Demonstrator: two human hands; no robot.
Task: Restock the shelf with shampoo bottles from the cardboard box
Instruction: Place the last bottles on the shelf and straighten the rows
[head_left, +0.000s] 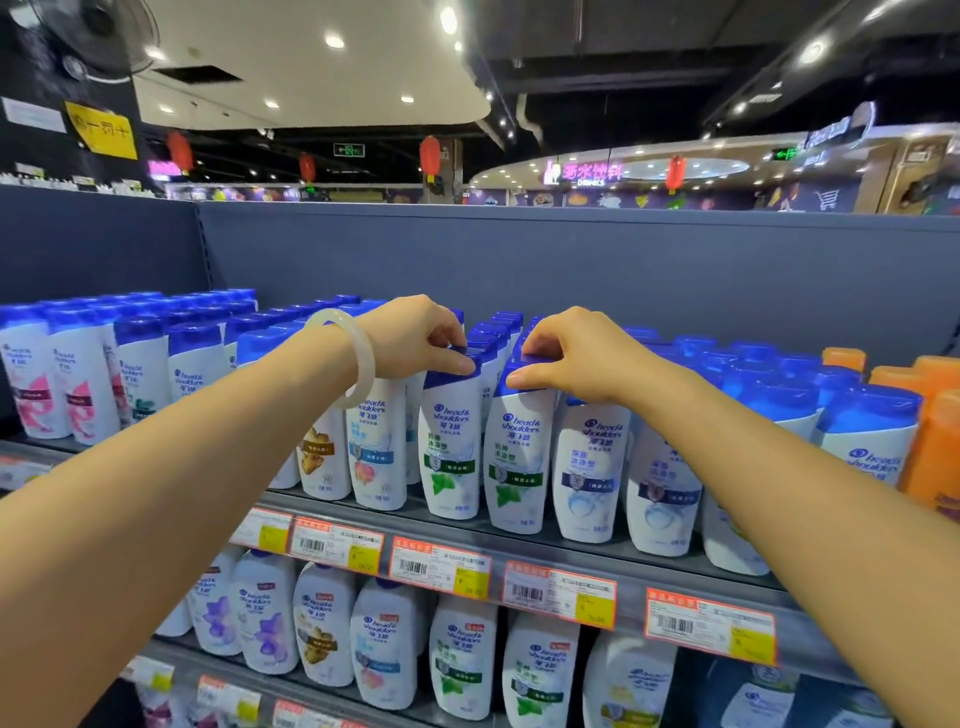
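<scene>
- Gripping blue caps on the top shelf (571, 558): our left hand (415, 332) pinches one mint shampoo bottle (451, 441), our right hand (571, 348) its neighbour (519, 452).
- We should seat both upright, labels forward; no cardboard box visible.

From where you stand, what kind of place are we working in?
Most likely a supermarket's shampoo aisle: rows of shampoo bottles on shelves, barcoded price tags along the shelf edge, and a lit drinks sign far behind.
</scene>
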